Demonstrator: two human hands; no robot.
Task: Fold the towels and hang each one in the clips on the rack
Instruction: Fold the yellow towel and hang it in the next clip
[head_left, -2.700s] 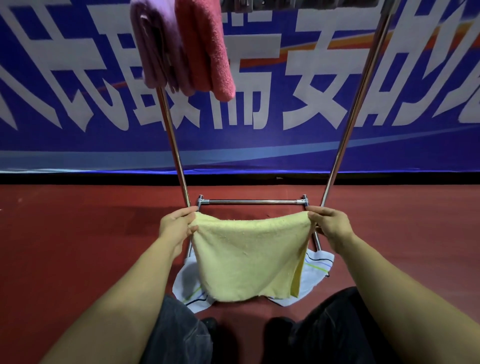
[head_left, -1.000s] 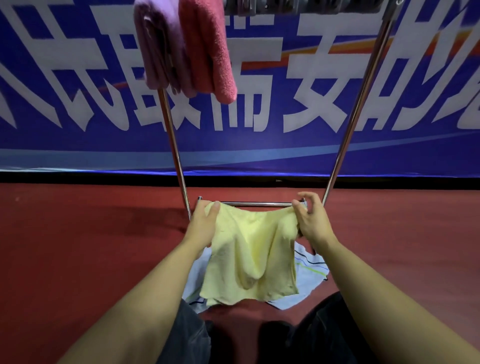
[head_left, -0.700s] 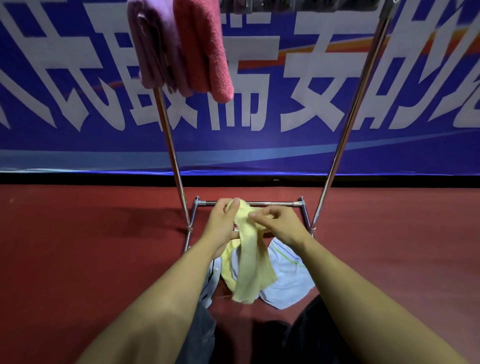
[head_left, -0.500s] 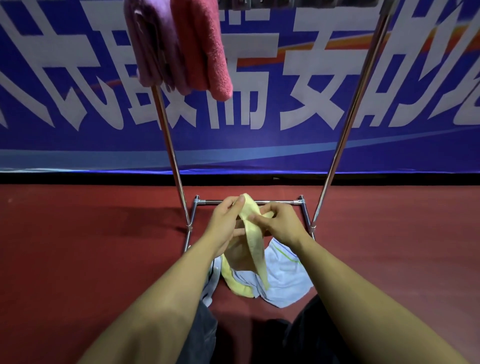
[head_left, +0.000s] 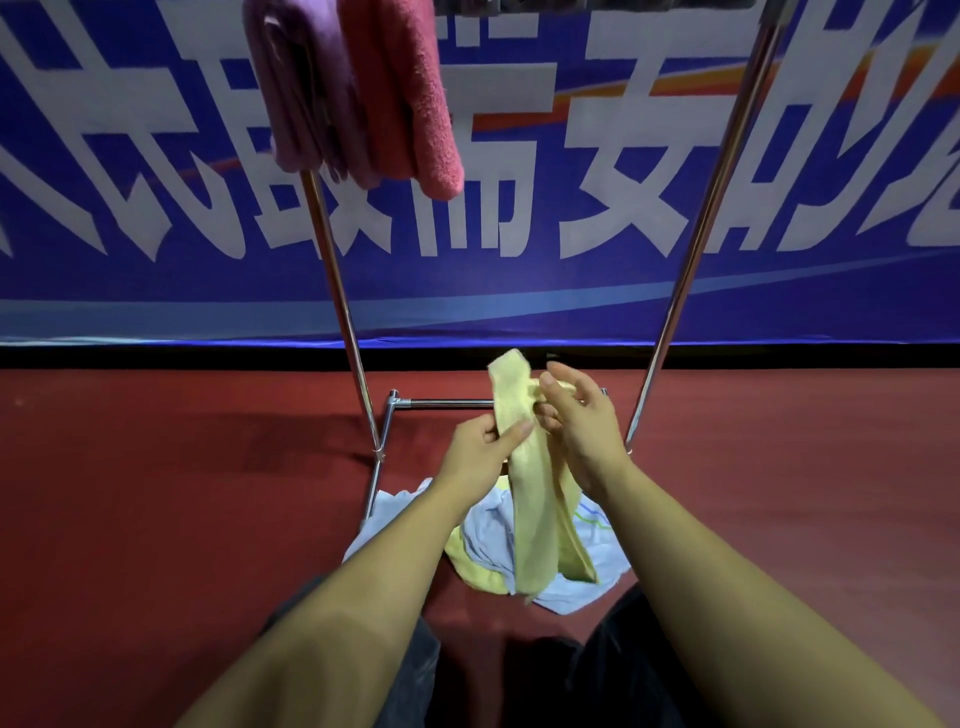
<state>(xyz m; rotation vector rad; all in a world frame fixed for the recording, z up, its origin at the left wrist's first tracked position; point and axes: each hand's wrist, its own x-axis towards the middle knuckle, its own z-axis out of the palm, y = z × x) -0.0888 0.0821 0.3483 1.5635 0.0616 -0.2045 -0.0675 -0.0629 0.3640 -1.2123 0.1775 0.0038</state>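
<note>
The left hand (head_left: 480, 451) pinches the folded pale-yellow terry towel (head_left: 530, 499); the right hand (head_left: 582, 421), just beside, grips its upper part with curled fingers.

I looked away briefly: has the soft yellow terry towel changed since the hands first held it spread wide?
Yes. The yellow terry towel is now gathered into a narrow strip, its top raised above the rack's low chrome crossbar, pinched by the left hand.
</note>
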